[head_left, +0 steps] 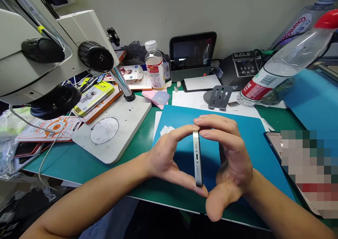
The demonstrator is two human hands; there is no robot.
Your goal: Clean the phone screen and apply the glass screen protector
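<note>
A smartphone (197, 158) stands edge-on above the blue mat, its bottom end with charging port and speaker holes facing me. My left hand (169, 156) pinches it between index finger above and thumb below. On the other side, my right hand (235, 158) curves around the phone with fingers and thumb spread wide. Its fingertips meet the phone's upper edge and the left index fingertip; whether they press on it I cannot tell. The right thumb points toward me, below the phone and off it. The phone's broad faces are hidden by the angle.
Left stands a microscope (96, 56) on a white base (132, 126). Behind the blue mat (253, 137) are a drink bottle (155, 70), a smart display (192, 52), a grey folding stand (220, 96) and a tilted red-capped bottle (274, 77). Another phone (274, 144) lies right, partly pixelated.
</note>
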